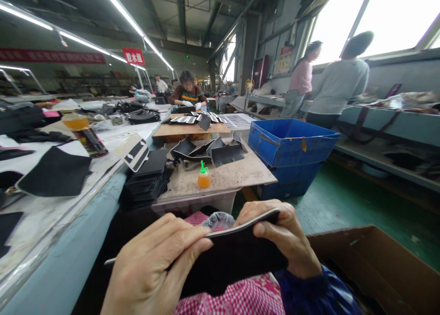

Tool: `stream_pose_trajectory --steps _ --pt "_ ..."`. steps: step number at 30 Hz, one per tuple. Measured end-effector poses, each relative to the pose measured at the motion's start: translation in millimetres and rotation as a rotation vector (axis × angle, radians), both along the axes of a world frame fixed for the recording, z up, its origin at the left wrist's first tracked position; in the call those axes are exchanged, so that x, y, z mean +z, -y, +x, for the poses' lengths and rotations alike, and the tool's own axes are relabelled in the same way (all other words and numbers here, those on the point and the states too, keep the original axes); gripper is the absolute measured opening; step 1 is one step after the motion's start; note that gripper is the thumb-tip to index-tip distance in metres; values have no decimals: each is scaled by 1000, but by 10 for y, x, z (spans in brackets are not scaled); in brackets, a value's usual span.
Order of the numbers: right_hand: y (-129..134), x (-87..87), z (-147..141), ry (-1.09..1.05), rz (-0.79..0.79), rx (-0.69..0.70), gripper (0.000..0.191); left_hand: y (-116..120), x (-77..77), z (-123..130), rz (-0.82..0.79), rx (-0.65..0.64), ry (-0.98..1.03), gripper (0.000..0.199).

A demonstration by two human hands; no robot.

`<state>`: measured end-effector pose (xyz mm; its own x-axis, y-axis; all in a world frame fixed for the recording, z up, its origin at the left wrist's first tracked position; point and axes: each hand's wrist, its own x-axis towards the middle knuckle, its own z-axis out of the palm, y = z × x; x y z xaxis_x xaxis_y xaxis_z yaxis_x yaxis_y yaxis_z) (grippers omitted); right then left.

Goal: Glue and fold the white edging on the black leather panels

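A black sheet piece (237, 255) with a pale upper edge is held up in front of my checked apron. My left hand (154, 260) pinches its top edge at the left, thumb on the near face and fingers behind. At the right end, my right hand (282, 232) grips the same piece, thumb in front and fingers curled over the edge. Beyond my hands, a small orange bottle with a green cap (204, 177) stands on a board (254, 170). Curved black pieces (225, 152) lie behind it, and a stack of black sheets (147, 182) is at its left.
A blue bin (292, 145) stands right of the board, and an open cardboard box (378, 255) is at lower right. The long table (99, 191) on the left bears black pieces and an amber bottle (85, 136). A gloved person (187, 95) works ahead; two people stand at right.
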<state>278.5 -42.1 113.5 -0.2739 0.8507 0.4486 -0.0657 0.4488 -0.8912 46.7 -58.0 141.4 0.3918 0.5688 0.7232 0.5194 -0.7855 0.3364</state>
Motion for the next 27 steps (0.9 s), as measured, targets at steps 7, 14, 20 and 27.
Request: stream_pose_trajectory --steps 7,14,20,27 --pt "-10 8 -26 59 48 22 35 -73 -61 73 -139 -105 -19 5" --pt "35 54 -100 138 58 -10 33 -124 -52 118 -238 -155 -3 6" --pt "16 17 -132 169 103 -39 37 -118 -72 169 -162 -141 2 18" --pt "16 -29 -175 239 260 -86 51 -137 -49 291 -119 -117 -20 35"
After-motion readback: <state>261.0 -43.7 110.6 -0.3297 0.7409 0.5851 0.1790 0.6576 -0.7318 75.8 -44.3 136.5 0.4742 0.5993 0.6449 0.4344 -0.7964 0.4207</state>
